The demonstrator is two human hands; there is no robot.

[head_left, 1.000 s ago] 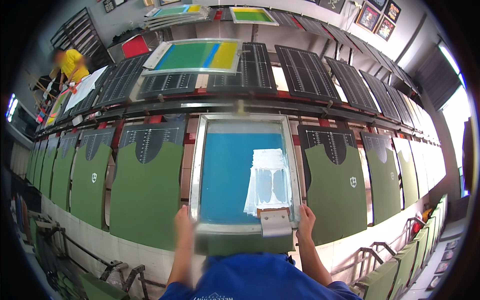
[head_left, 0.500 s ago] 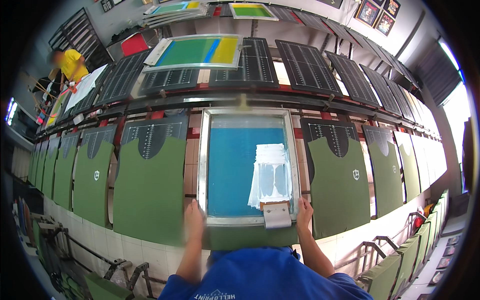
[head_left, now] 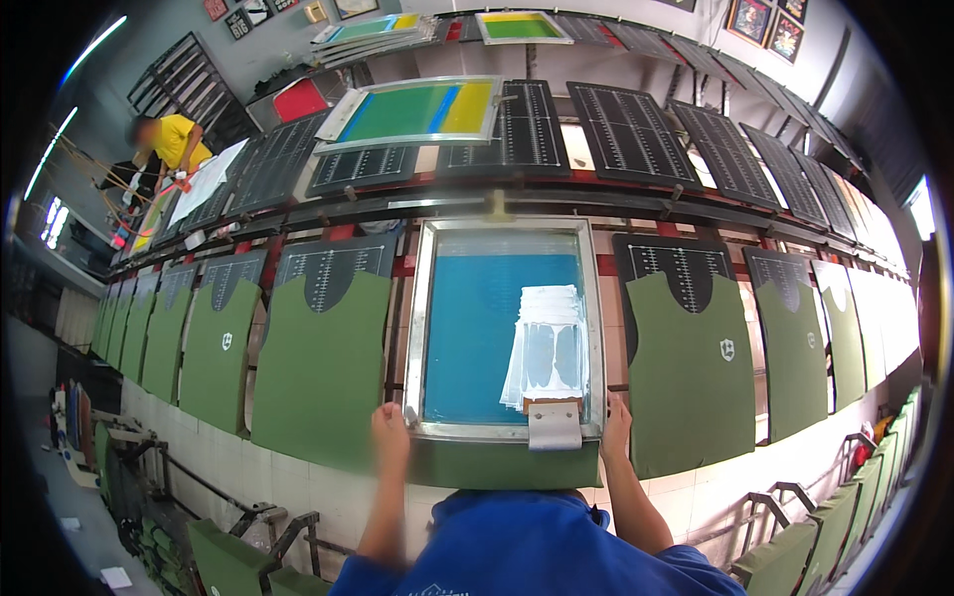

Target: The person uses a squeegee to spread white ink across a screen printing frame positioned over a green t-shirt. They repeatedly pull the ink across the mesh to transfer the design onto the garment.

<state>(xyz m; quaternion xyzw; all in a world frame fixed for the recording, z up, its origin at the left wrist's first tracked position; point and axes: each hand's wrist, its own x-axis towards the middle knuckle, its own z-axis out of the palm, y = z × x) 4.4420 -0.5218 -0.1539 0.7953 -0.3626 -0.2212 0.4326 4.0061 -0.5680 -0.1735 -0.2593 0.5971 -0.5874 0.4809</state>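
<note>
A screen printing frame (head_left: 416, 328) with a metal rim and blue mesh lies over a green shirt (head_left: 497, 467) right in front of me. White ink (head_left: 547, 306) is smeared across the lower right of its mesh. A squeegee (head_left: 554, 425) with a pale handle and brown blade rests at the frame's lower right edge. My left hand (head_left: 391, 435) is at the lower left corner, slightly blurred; whether it touches the rim is unclear. Against the rim's lower right side, my right hand (head_left: 617, 425) has its fingers closed on the edge.
Green shirts on dark boards flank the frame: one at left (head_left: 318, 377), one at right (head_left: 691, 387) with a white emblem. Another screen (head_left: 407, 114) lies on boards across the rail. A person in yellow (head_left: 179, 141) works far left. Metal racks (head_left: 263, 521) stand near me.
The view has shifted, so the scene sits further right. My left hand has moved slightly left relative to the frame. The right hand stays at the rim, and the squeegee lies in place.
</note>
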